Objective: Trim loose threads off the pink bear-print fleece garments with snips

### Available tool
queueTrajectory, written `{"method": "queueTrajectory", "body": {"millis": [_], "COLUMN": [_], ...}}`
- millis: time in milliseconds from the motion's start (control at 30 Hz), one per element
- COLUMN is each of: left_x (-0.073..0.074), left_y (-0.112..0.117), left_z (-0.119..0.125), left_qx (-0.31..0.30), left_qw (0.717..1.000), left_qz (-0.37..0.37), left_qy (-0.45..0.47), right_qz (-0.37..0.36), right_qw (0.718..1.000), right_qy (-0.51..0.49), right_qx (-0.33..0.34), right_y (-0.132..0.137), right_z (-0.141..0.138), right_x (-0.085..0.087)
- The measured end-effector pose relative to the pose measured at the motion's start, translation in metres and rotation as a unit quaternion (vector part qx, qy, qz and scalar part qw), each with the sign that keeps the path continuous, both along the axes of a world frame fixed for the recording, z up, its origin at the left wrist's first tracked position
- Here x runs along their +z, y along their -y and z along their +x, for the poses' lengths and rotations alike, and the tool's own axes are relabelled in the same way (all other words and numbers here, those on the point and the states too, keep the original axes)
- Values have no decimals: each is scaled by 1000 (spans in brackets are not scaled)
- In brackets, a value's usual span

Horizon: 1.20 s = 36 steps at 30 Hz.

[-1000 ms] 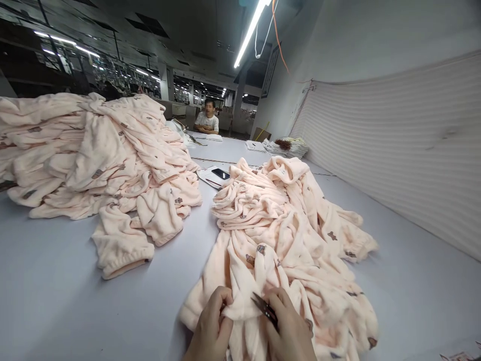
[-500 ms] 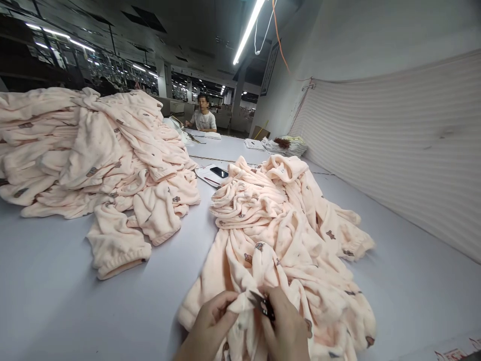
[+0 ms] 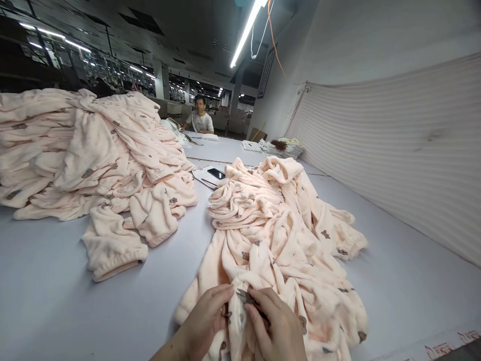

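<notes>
Pink fabric (image 3: 237,321) — between left hand (image 3: 205,316), pinching it, and right hand (image 3: 278,321), gripping snips (image 3: 245,297).

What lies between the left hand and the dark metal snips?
A pale pink fleecy fabric fold lies between the left hand and snips, in the head view.

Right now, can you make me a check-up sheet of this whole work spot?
Surface: pale table, partly covered by fabric.
Job's things: printed peach cloth, heaped and creased; dark snips against it.
Clutter: similar cloth pile at left; phone farther back.
Hands: left hand holds a cloth fold; right hand holds the snips.
Cables: orange cord and white cord hang near the lamp.
Surroundings: person across the table; striped sheet at right.
</notes>
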<state>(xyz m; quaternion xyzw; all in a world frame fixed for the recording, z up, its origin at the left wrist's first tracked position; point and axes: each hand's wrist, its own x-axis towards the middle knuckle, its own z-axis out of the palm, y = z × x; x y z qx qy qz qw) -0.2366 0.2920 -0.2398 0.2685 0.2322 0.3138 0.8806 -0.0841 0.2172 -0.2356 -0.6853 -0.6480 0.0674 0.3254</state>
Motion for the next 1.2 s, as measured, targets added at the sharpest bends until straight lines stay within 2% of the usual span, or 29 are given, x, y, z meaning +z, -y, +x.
{"method": "queueTrajectory", "body": {"millis": [233,333,467,567,633,733,867,967,1067,1133,1200], "left_x": [7,3,-3,-4,-3,-2,-3,-2,3,7,8], "left_y": [-6,-8,-11,-11,-10,-9,-16,-33,-59,-73,-79], "left_z": [1,2,6,11,14,14,13,13,3,-15,-42], "left_qx": [-15,-5,39,38,39,39,0,-70,-121,-91,-12], "left_qw": [1000,1000,997,993,993,995,1000,997,991,990,981], "left_qz": [13,-10,-62,-105,-111,-89,-19,0,25,64,115], "left_qy": [-3,0,22,23,13,-6,-17,-24,-52,-91,-158], "right_qz": [-1,-3,53,94,101,98,87,91,42,-10,-38], "right_qw": [1000,999,995,992,991,986,984,983,992,999,999], "right_qy": [12,-45,-87,-83,-93,-133,-153,-162,-114,-27,11], "right_qx": [-19,-16,10,2,-8,-4,-11,-11,34,34,18], "right_y": [-5,-2,11,17,16,12,9,5,-4,-12,-21], "right_z": [0,6,6,-3,-8,-8,-6,-26,-59,-72,-70], "right_x": [14,13,-8,-26,-31,-28,-15,-13,-25,-38,-49]}}
